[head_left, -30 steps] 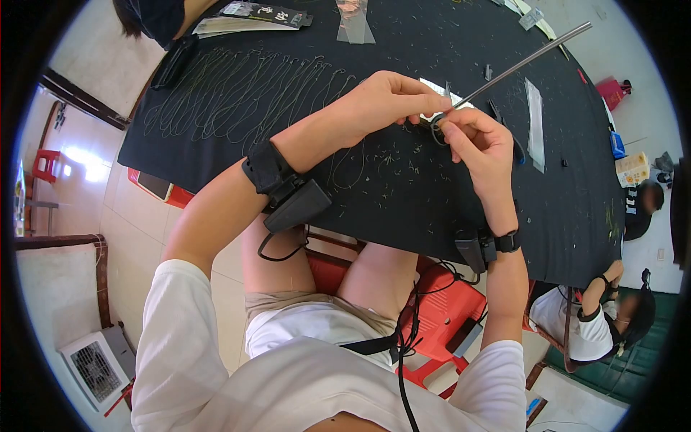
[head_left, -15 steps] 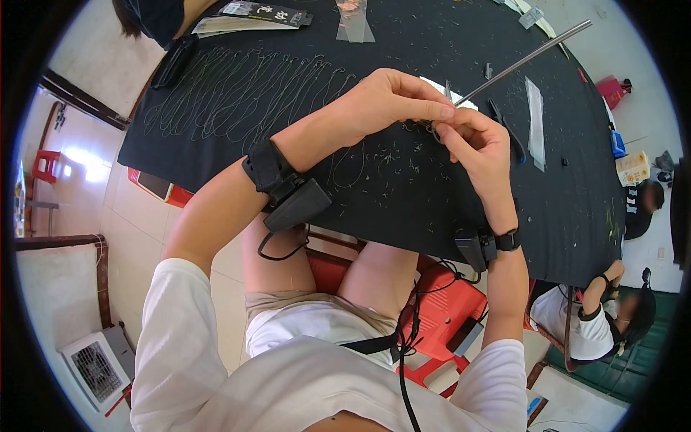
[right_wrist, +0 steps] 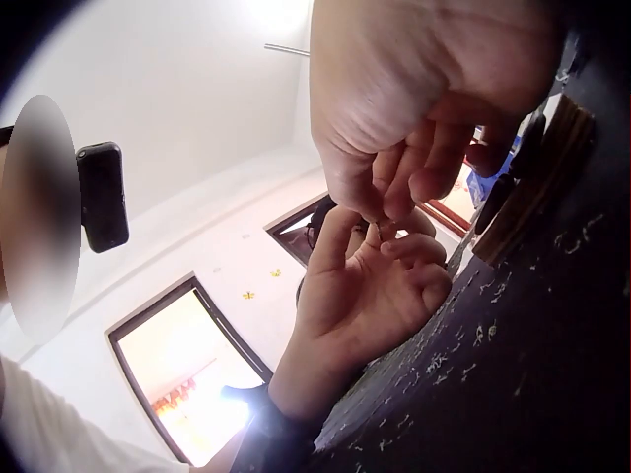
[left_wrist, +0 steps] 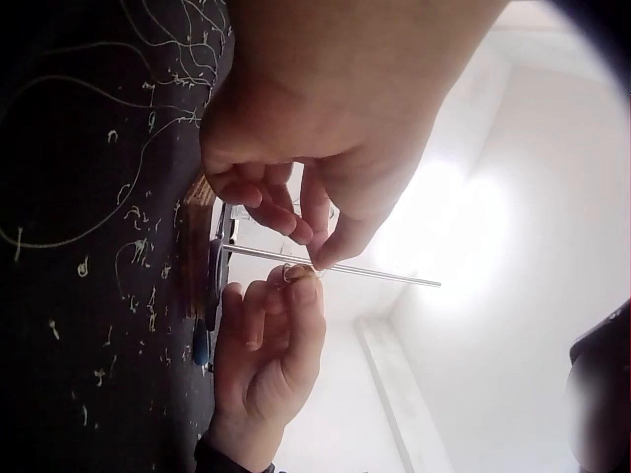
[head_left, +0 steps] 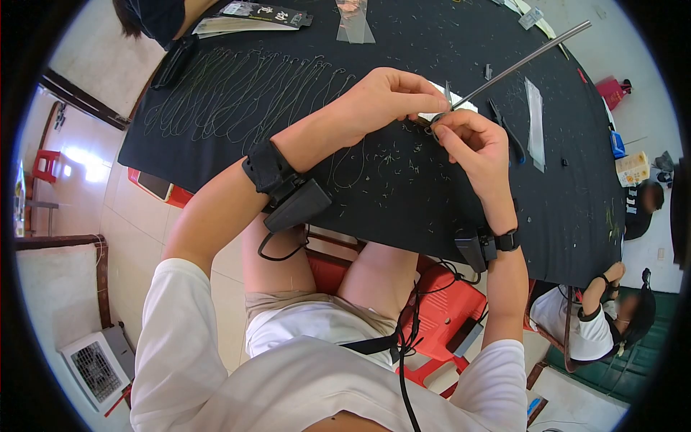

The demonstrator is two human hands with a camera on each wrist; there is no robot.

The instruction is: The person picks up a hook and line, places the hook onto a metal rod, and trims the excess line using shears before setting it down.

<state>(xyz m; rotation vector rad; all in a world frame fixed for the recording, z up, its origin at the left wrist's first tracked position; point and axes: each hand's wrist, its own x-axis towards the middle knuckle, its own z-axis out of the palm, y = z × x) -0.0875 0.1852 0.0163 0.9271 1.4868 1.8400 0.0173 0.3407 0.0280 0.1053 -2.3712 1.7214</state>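
Observation:
A thin metal rod (head_left: 529,64) slants up from a wooden block (left_wrist: 197,246) on the black-covered table (head_left: 403,194). Just beside the rod's lower part, my left hand (head_left: 392,104) pinches a thin cord (left_wrist: 289,273) between thumb and forefinger. Opposite it, my right hand (head_left: 476,147) pinches the same cord, with fingertips close below the left ones. A small loop of the cord shows at the rod in the left wrist view. In the right wrist view fingers hide most of the cord.
Several looped cords (head_left: 230,93) lie in a row at the left. Pliers (head_left: 508,129) and a clear plastic strip (head_left: 535,124) lie right of the hands. Cord clippings (head_left: 389,162) litter the cloth. Another person sits at the far left, others at the right.
My left thumb and fingertips closed over the right fingertips, then drew slightly up and away. The right hand has shifted a little left. The rod stays put.

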